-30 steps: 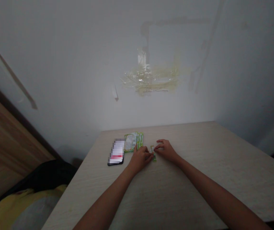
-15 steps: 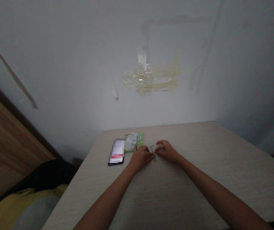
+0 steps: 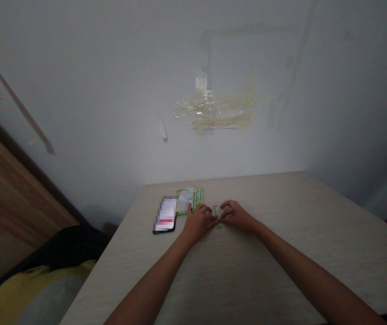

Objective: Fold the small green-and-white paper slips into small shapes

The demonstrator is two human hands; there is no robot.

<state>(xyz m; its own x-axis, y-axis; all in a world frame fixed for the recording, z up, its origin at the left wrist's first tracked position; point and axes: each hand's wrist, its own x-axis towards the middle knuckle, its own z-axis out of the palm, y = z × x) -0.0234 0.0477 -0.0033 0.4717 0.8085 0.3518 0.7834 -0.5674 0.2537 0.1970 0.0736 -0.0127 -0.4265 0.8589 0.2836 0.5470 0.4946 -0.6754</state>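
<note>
A narrow green-and-white packet lies lengthwise on the table between my two hands. My left hand comes in from its left, fingers curled, with the tips pinched at the packet's middle. From the right side my right hand meets it, thumb and fingers drawn together on the same spot. The fingertips hide the middle of the packet, while its two ends show. Just behind my left hand lies a pile of flat green-and-white packets, which the left thumb partly overlaps in view.
A phone with a lit, blurred screen lies left of the pile. The pale wooden table meets a wall bearing old tape. A yellow-and-grey cloth item sits beyond the table's left edge.
My right hand has shifted slightly downward, its fingertips now lower on the packet. My left hand stays almost in place, and the pile and phone have not moved.
</note>
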